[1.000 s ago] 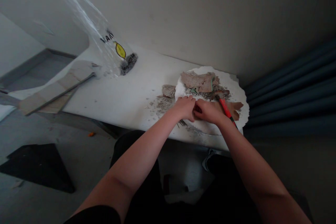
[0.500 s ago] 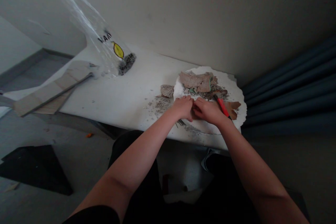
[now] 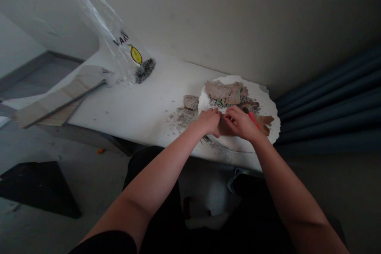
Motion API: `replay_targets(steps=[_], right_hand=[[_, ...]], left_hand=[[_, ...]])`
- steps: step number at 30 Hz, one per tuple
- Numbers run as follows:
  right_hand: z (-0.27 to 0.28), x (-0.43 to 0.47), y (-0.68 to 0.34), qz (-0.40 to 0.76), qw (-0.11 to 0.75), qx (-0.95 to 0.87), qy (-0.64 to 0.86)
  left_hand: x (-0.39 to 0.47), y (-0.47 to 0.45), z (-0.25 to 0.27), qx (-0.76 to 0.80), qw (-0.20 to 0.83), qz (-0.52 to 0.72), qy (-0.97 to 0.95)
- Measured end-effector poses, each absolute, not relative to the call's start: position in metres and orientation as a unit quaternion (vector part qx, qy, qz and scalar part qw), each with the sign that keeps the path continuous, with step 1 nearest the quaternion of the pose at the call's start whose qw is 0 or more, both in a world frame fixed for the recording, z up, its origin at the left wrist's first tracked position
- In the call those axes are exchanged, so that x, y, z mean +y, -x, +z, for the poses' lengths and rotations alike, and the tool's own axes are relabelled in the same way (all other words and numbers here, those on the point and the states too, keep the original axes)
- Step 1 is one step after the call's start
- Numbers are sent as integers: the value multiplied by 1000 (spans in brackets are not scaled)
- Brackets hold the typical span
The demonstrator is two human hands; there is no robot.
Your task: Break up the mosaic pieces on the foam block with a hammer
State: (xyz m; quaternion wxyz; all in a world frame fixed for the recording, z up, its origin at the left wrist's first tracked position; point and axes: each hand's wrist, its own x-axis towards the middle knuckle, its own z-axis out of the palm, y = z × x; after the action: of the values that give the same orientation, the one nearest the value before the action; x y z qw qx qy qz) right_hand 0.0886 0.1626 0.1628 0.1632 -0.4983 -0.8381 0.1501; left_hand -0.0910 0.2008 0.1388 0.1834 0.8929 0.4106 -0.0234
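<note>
My left hand (image 3: 210, 122) is closed at the left edge of a flat brown piece (image 3: 226, 127), which may be cardboard or thin board. My right hand (image 3: 241, 123) is over that piece's right side, fingers bent together in a pinch; whatever lies between the fingertips is hidden. Both hands are above a white sheet with a ragged, wavy edge (image 3: 275, 107). A red-handled tool (image 3: 254, 120) lies just beyond my right hand, partly covered by it. Beside it rests a brown cut-out with finger-like lobes (image 3: 267, 120). Farther back is a torn, woven-looking brown slab (image 3: 224, 92) among grey-brown crumbs.
A smaller textured chunk (image 3: 191, 102) sits left of the sheet on the white table (image 3: 143, 107). A clear plastic bag with a yellow lemon print (image 3: 136, 54) stands farther left, near boards (image 3: 59, 95) and a dark bar. A blue curtain (image 3: 327, 99) hangs at right.
My right hand has moved slightly right and away from my left, uncovering more of the brown piece and covering more of the red tool. The left hand stays nearly in place.
</note>
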Motion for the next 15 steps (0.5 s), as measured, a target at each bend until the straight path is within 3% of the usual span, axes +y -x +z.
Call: replay_targets(steps=[3, 7, 10, 15], right_hand=[[181, 161, -87, 171, 242, -807, 511], [171, 142, -67, 238, 97, -838, 481], [143, 124, -38, 216, -6, -850, 481], [131, 123, -14, 168, -66, -833, 523]], left_hand=[[204, 94, 140, 412, 193, -25, -890], [216, 110, 137, 382, 217, -13, -898], [223, 123, 138, 430, 184, 17, -884], [221, 129, 143, 495, 157, 18, -855]])
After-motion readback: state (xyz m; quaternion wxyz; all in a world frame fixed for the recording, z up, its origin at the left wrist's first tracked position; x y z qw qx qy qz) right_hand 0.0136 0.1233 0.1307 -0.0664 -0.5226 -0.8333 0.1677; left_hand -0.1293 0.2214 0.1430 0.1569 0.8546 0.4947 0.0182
